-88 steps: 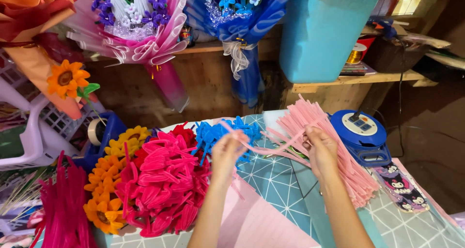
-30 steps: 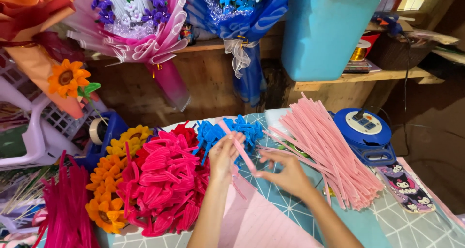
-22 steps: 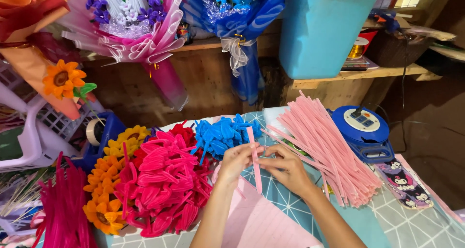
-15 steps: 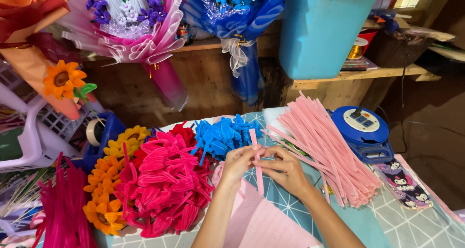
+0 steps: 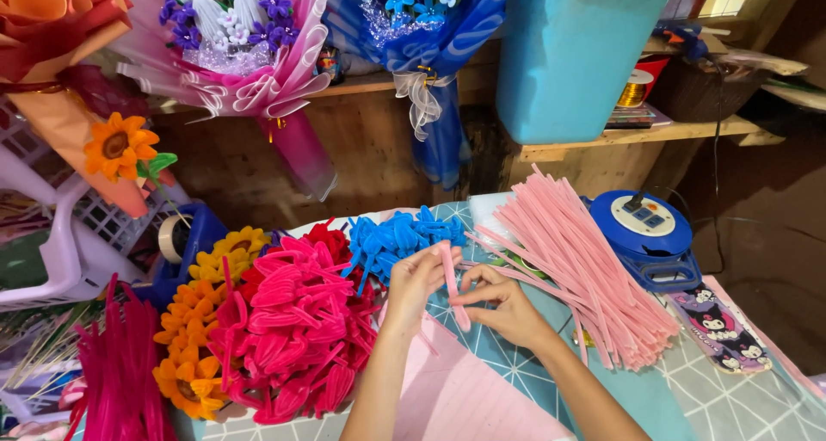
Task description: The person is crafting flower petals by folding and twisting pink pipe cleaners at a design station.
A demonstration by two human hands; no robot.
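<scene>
My left hand (image 5: 411,284) and my right hand (image 5: 503,304) meet over the table and both pinch one light pink pipe cleaner (image 5: 453,284), held upright and bent double between the fingers. A big loose pile of straight light pink pipe cleaners (image 5: 576,265) lies just to the right of my right hand. Left of my left hand is a heap of hot pink pipe cleaner petals (image 5: 288,320). Blue pipe cleaner petals (image 5: 397,237) lie just beyond my hands.
Yellow-orange pipe cleaner flowers (image 5: 200,320) and dark pink straight stems (image 5: 120,372) lie at the left. A blue round cable reel (image 5: 651,234) sits right of the pink pile. Wrapped bouquets (image 5: 249,54) and a teal bin (image 5: 578,49) stand behind. A pink sheet (image 5: 465,398) covers the patterned table (image 5: 731,398).
My right hand left the pink pile with one pipe cleaner and came to the left hand. Both hands now hold it folded upright between them.
</scene>
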